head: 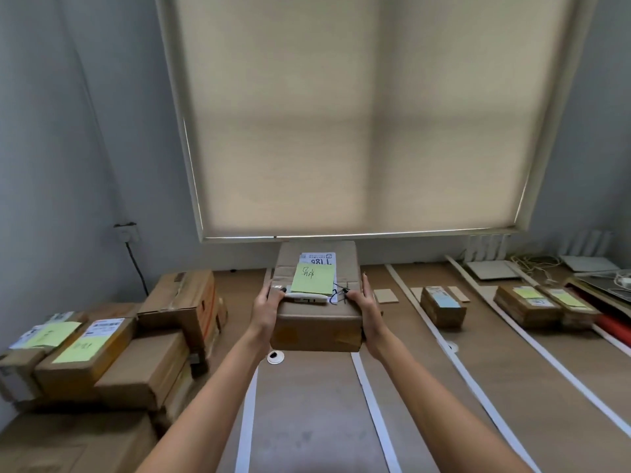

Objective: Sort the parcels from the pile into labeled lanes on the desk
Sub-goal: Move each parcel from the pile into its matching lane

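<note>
A brown cardboard parcel [317, 327] with a white shipping label and a green sticky note on top is held up over the desk's middle lane. My left hand [266, 308] grips its left side and my right hand [363, 310] grips its right side, thumbs on top. A white pen lies across the parcel's top under both thumbs. The pile of parcels [112, 349] sits at the left of the desk, several with green notes. One parcel [442, 310] lies in the lane to the right, and two parcels [543, 305] lie in the far right lane.
White tape strips [374, 414] divide the wooden desk [307, 421] into lanes. A small card [386, 296] lies at the head of the middle lane. A cable grommet [275, 357] sits under the parcel. Routers, cables and trays [580, 268] crowd the back right corner. A closed roller blind [358, 114] hangs behind.
</note>
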`<move>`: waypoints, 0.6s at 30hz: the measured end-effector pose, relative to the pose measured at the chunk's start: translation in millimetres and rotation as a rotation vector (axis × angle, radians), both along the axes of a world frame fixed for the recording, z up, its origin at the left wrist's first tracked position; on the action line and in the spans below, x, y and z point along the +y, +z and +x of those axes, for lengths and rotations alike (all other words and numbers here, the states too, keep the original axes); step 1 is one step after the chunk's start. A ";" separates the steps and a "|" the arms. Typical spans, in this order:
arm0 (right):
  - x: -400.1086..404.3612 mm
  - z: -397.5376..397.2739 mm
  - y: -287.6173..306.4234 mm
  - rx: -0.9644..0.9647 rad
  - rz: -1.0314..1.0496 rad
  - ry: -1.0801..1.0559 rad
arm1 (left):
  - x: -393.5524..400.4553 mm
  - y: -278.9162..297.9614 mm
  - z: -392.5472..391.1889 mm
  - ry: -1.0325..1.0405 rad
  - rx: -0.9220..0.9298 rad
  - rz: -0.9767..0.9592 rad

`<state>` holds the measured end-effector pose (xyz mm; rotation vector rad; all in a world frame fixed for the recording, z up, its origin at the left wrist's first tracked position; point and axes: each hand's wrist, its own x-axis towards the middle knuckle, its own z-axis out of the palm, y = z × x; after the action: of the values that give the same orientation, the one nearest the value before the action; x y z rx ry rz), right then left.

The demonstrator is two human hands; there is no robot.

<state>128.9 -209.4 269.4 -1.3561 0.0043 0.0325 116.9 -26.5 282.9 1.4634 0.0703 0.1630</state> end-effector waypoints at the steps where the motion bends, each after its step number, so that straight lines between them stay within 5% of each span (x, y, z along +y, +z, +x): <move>1: -7.9 1.1 -0.1 0.010 -0.017 0.009 | -7.7 -3.9 4.0 -0.001 0.010 -0.009; 10: -77.5 28.8 -37.0 0.052 -0.267 -0.025 | -67.4 -55.1 48.4 -0.109 0.110 -0.014; 18: -160.5 35.1 -75.6 0.155 -0.239 -0.026 | -151.6 -81.5 50.5 -0.093 0.158 -0.037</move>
<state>164.0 -369.9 193.8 -1.5894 0.1613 0.1184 167.4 -178.1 201.3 1.4373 0.1331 -0.0299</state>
